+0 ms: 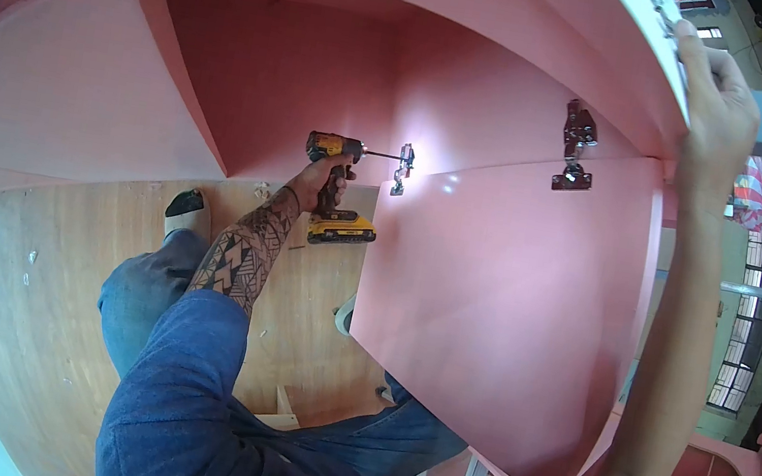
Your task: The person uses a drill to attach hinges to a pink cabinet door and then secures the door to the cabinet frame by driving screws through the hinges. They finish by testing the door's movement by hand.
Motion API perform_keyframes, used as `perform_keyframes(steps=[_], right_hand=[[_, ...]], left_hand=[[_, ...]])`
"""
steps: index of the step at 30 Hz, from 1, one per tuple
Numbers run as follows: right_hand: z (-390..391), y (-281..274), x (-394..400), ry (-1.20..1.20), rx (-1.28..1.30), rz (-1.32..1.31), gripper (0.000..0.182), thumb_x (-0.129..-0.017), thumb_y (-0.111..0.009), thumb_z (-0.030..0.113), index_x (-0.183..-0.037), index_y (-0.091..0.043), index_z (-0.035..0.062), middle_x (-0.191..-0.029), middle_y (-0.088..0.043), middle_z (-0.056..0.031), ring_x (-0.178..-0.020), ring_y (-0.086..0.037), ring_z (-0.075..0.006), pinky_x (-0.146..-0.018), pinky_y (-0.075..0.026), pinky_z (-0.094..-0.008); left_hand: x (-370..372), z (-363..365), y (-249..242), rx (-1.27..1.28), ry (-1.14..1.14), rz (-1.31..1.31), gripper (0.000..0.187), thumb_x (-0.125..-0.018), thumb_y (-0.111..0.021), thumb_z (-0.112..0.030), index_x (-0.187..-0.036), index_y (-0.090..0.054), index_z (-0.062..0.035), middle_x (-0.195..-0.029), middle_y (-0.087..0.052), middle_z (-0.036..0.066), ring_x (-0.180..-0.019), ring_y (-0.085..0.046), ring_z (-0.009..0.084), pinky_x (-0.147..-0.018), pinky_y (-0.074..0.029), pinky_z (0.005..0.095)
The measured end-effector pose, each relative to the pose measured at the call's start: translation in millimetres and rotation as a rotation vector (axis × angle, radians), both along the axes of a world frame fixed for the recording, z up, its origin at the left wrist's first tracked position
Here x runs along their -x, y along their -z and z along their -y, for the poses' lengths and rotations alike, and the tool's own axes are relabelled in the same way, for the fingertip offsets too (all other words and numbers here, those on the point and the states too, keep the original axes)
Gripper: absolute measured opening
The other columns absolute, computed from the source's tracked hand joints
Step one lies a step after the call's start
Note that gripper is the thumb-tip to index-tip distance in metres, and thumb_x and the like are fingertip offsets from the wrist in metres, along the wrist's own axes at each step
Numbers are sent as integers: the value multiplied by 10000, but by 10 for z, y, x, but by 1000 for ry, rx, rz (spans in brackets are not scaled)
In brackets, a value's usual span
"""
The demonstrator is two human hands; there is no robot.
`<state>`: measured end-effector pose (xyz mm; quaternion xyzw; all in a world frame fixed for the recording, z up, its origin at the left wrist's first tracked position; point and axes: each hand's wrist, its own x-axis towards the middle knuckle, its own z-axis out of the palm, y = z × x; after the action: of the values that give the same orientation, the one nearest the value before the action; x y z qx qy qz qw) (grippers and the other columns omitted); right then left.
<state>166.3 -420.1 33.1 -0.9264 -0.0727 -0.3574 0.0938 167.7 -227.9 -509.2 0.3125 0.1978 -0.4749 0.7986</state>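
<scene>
The left hand (318, 180) is clenched around the grip of a yellow and black cordless drill (336, 193), its battery base hanging below the fist. The drill's bit points sideways to a small silver metal hinge (402, 168) fixed at the inner edge of a flat pink cabinet door panel (501, 297), and the tip appears to touch the hinge, though the glare there makes that hard to confirm. A second silver metal hinge (575, 149) sits further along the same edge of the door, where it meets the pink cabinet wall (493, 96).

The right hand (716, 107) is raised high, its fingers curled over the white front edge of the pink cabinet's top panel (661, 43), gripping it. The person sits inside the pink cabinet, blue-jeaned legs (149, 286) stretched over its light wooden floor (45, 284), with one black shoe (185, 203) near the back corner.
</scene>
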Motion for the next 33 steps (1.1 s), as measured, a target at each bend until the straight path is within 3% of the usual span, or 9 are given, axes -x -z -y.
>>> perform_keyframes(steps=[6,10,14,16,20,24,26,28,33], right_hand=[[-98,230,-191,114,-85,25,488,-936,-758,471,-929,-770,-17,-726,-686,-58,-702,-593,-116,-681,-483,-284],[82,670,-374,115,-149,-27,412,-893,-709,414,-856,-748,6,-808,-749,-201,-791,-733,-380,-803,-570,-453],[596,989,-729,91,-181,-38,312,-890,-725,297,-835,-710,-10,-906,-721,-237,-881,-701,-432,-847,-544,-508],[739,1029,-814,70,-189,-32,313,-896,-725,291,-838,-699,-15,-920,-712,-243,-890,-691,-438,-852,-539,-509],[669,929,-788,47,-164,-54,325,-906,-727,293,-899,-709,-31,-937,-716,-233,-888,-691,-420,-852,-541,-496],[541,658,-669,81,-126,-165,400,-902,-756,347,-1004,-741,-40,-953,-745,-205,-889,-722,-358,-843,-558,-459],[286,448,-524,149,-299,-307,491,-886,-788,405,-1099,-756,-37,-980,-768,-197,-901,-742,-294,-826,-570,-411],[122,306,-420,92,-155,-373,526,-868,-807,443,-1091,-773,-31,-947,-775,-198,-873,-744,-267,-809,-571,-381],[92,219,-406,50,-96,-539,356,-919,-771,279,-1031,-784,-59,-828,-764,-156,-751,-699,-198,-722,-546,-339]], left_hand=[[-3,0,-98,-79,-48,32,383,-929,-754,-464,-932,-662,-92,-589,-543,-44,-470,-502,97,-480,-448,280],[9,73,-501,-233,43,267,389,-916,-764,-461,-916,-663,-84,-585,-542,-32,-483,-517,114,-496,-489,305],[74,276,-1408,-467,188,412,380,-888,-795,-438,-886,-675,-77,-597,-577,-7,-507,-549,126,-512,-500,312],[130,211,-1837,-605,345,761,364,-873,-806,-418,-845,-681,-78,-618,-607,18,-543,-580,128,-517,-486,320],[408,-248,-2437,-592,403,955,271,-913,-796,-318,-916,-667,-80,-639,-554,-15,-549,-549,100,-517,-443,300],[623,-420,-2436,-559,217,899,320,-870,-806,-425,-920,-741,-115,-653,-612,-8,-573,-592,108,-566,-491,316],[595,-423,-2422,-507,229,847,352,-858,-793,-465,-933,-760,-122,-669,-630,-3,-615,-632,114,-594,-511,308],[504,-425,-2476,-590,289,864,401,-835,-774,-515,-912,-765,-121,-690,-660,13,-657,-673,139,-635,-539,308],[386,-521,-2553,-612,159,949,437,-807,-778,-515,-885,-759,-84,-763,-739,66,-677,-729,190,-649,-584,354]])
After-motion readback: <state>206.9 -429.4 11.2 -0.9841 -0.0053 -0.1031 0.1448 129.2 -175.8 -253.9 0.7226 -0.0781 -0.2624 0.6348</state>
